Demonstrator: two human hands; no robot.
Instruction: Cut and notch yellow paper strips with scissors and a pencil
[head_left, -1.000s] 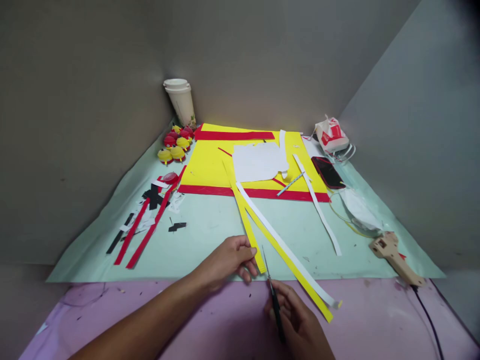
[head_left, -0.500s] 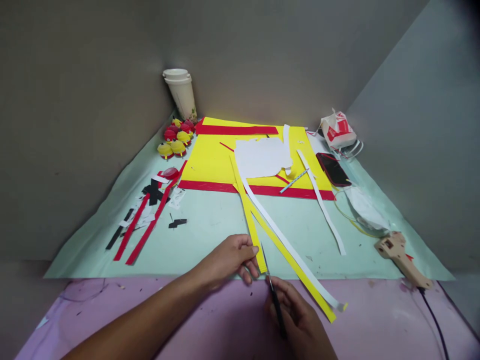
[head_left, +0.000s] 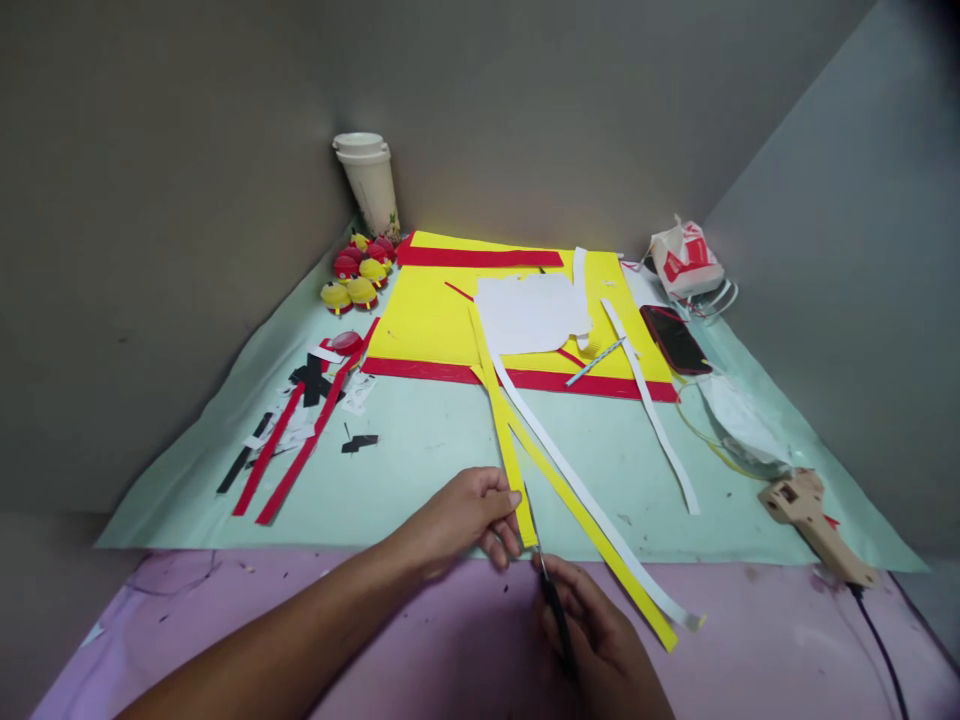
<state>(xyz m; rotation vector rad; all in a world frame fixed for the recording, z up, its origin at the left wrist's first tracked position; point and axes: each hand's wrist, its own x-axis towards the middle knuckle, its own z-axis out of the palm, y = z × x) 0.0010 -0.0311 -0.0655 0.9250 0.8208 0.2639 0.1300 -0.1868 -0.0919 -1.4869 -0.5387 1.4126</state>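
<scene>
Pinching the near end of a narrow yellow strip (head_left: 507, 450) over the front edge of the pale green sheet (head_left: 427, 430), the left hand (head_left: 484, 512) sits just beside the scissors (head_left: 556, 610), their black handle wrapped by the right hand (head_left: 592, 625), so a slip could nick the left fingers (how far the blades are parted, I cannot tell). A loose pinch might let the strip twist and a cut wander, while the long white strip (head_left: 562, 465) and second yellow strip (head_left: 637, 598) beside the right hand could get knocked.
</scene>
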